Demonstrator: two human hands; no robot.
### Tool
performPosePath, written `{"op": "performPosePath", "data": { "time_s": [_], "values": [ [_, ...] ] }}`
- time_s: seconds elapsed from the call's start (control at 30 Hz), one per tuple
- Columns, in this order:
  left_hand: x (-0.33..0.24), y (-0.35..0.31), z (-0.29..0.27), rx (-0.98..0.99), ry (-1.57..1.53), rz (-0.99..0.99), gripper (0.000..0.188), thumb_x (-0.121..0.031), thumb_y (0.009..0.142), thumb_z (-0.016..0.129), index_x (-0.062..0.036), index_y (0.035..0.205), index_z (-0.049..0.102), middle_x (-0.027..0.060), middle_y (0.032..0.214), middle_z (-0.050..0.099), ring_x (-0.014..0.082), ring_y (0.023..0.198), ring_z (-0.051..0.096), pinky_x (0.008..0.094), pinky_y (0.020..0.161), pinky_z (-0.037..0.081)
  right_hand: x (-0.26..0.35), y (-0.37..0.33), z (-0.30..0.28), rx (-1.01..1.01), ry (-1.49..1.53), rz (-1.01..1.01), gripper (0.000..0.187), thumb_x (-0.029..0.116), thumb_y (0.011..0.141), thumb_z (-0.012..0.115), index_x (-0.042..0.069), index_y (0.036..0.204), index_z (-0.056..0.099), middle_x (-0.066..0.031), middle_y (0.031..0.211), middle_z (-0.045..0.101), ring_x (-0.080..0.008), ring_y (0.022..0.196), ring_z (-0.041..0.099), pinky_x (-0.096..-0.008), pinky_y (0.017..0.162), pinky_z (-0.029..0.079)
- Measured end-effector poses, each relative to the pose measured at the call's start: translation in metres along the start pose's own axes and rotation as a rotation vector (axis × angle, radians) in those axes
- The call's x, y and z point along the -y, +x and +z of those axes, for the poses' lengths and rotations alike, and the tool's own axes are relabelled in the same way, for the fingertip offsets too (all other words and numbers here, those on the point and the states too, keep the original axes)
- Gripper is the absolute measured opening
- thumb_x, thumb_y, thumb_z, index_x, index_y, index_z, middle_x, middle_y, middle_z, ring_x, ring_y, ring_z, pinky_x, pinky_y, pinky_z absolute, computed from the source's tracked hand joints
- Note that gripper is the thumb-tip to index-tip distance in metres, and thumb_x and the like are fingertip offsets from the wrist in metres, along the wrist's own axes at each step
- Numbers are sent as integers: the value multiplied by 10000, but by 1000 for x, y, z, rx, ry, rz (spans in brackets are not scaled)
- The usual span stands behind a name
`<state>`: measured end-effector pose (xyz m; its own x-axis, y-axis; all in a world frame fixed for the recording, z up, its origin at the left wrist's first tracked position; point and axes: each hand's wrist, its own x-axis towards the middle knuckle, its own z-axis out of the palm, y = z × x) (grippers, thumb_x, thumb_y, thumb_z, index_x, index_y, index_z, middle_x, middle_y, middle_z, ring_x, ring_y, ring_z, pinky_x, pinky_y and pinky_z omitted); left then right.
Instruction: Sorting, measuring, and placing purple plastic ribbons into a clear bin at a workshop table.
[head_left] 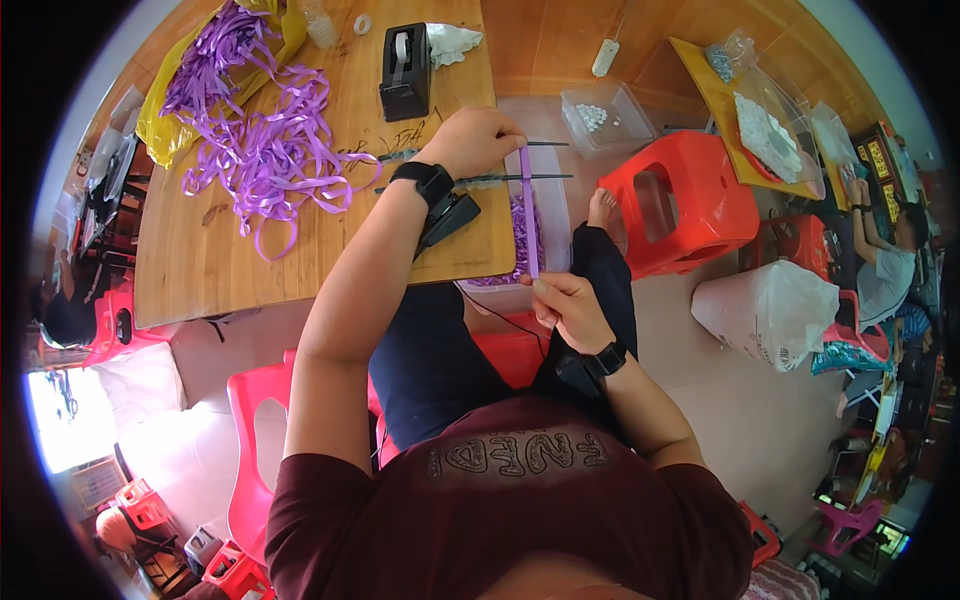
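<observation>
A strip of purple ribbon (pixel 529 215) is stretched straight between my two hands over the table's right edge. My left hand (pixel 475 140) pinches its far end at the table edge, close to a pair of black scissors (pixel 480 178) lying on the wood. My right hand (pixel 568 308) pinches the near end above my lap. Below the strip stands a clear plastic box (pixel 553 205) holding cut purple pieces. Each wrist wears a black band.
A heap of loose purple ribbon (pixel 262 130) and a yellow bag (pixel 165 125) lie on the wooden table (pixel 210 260), with a black tape dispenser (pixel 405 72) behind. A red stool (pixel 680 200), a clear box of white bits (pixel 605 118), a white sack (pixel 765 310) and another person (pixel 890 270) are at the right.
</observation>
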<state>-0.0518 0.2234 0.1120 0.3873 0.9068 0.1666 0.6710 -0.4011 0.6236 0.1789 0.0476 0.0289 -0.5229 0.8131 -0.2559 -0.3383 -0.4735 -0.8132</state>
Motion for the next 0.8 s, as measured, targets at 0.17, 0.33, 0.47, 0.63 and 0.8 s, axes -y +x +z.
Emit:
{"op": "performPosePath", "data": {
  "time_s": [0.17, 0.33, 0.47, 0.63, 0.8],
  "values": [
    [-1, -2, -4, 4, -5, -15, 258, -282, 891, 620, -65, 952, 746, 129, 930, 725, 319, 911, 663, 408, 820, 517, 54, -10, 20, 64, -153, -48, 320, 170, 989, 615, -11, 1251, 647, 24, 696, 548, -39, 611, 467, -197, 546, 356],
    [-14, -1, -13, -46, -165, -270, 320, -309, 925, 628, -49, 1084, 725, 158, 992, 717, 288, 925, 672, 359, 806, 512, 146, 26, 32, 31, -555, -453, 329, 140, 916, 708, 4, 1214, 681, -16, 1006, 661, -85, 888, 594, -228, 789, 488],
    [-6, -5, -19, -151, -202, -284, 348, -335, 924, 622, -56, 1104, 724, 166, 1016, 717, 289, 938, 674, 359, 823, 509, 175, 99, 32, -22, -761, -655, 385, 108, 894, 682, -5, 1261, 649, 25, 919, 565, -69, 861, 512, -221, 756, 415],
    [-11, -4, -19, -363, -177, -187, 321, -308, 905, 655, -26, 1038, 734, 152, 889, 717, 274, 801, 680, 355, 732, 525, 166, 159, 12, -125, -565, -224, 405, 116, 899, 668, 40, 1296, 639, -2, 996, 686, -78, 882, 593, -227, 820, 448],
    [-5, -6, -20, -379, -174, -172, 315, -302, 906, 656, -27, 1040, 732, 150, 866, 703, 284, 785, 668, 356, 729, 522, 147, 184, -1, -138, -527, -163, 379, 151, 855, 715, 69, 1224, 685, -8, 1004, 718, -109, 901, 643, -254, 793, 457]
  ]
}}
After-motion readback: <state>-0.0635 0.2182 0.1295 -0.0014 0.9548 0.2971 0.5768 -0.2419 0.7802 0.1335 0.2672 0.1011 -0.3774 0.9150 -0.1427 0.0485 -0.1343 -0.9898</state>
